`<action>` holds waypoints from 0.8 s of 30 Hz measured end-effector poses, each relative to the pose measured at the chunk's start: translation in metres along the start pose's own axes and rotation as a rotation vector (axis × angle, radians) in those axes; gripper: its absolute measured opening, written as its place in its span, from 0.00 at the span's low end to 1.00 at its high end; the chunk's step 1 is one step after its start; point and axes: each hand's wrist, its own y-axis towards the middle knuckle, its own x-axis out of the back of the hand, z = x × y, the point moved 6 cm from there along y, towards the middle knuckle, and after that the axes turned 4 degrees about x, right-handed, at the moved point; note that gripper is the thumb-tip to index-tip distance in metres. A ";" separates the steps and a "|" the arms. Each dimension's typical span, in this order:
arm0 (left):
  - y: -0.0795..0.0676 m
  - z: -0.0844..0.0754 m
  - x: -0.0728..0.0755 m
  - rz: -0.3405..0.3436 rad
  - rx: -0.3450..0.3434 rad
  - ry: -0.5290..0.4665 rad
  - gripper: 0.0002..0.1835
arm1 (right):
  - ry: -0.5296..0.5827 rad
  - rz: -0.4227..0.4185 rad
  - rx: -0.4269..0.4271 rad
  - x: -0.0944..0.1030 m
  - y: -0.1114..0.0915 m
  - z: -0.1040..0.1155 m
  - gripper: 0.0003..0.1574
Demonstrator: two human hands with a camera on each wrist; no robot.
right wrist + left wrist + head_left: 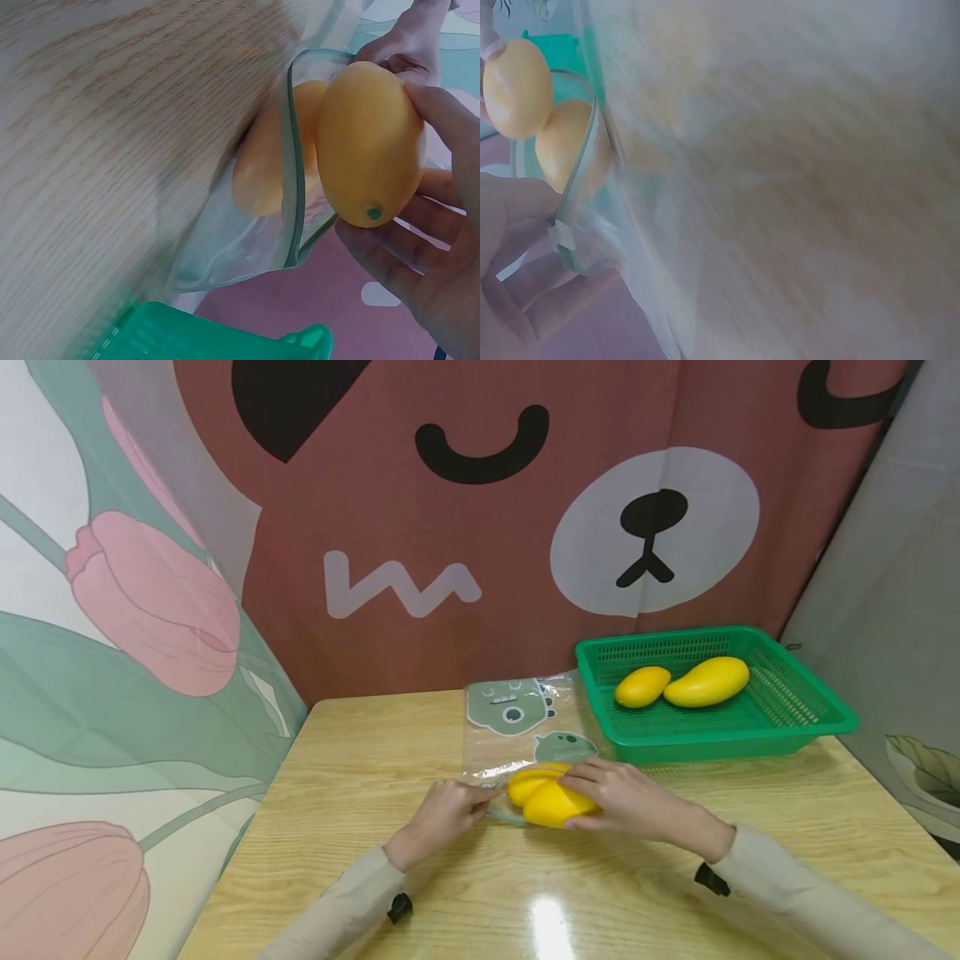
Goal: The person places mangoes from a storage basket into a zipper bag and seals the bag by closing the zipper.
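My right hand grips a yellow mango, thumb on one side and fingers on the other, at the open mouth of a clear zip bag. A second mango lies inside the bag, seen through the plastic. With thumb and fingers, my left hand pinches the bag's green-edged rim beside a small white slider. Green cartoon animals are printed on the bag, which lies on the table with its mouth toward me.
A green plastic basket stands at the back right of the wooden table, next to the bag. In it lie a smaller mango and a longer mango. A brown bear-print curtain hangs behind the table.
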 end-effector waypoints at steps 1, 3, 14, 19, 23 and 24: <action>0.000 0.000 0.000 0.000 0.001 -0.003 0.15 | -0.002 0.002 -0.003 0.000 0.000 0.000 0.35; 0.000 0.000 0.000 0.002 0.002 -0.011 0.15 | -0.005 0.007 -0.012 0.000 0.001 0.001 0.35; 0.002 -0.001 0.001 0.007 -0.006 -0.016 0.16 | -0.079 0.015 -0.046 -0.003 0.007 0.006 0.35; 0.001 -0.001 0.002 -0.003 -0.013 -0.011 0.16 | -0.110 0.021 -0.062 -0.005 0.009 0.008 0.34; 0.000 -0.001 0.002 -0.004 -0.017 -0.018 0.15 | -0.146 0.030 -0.067 -0.008 0.010 0.010 0.34; 0.000 -0.001 0.002 -0.004 -0.016 -0.020 0.15 | -0.156 0.034 -0.062 -0.009 0.011 0.011 0.35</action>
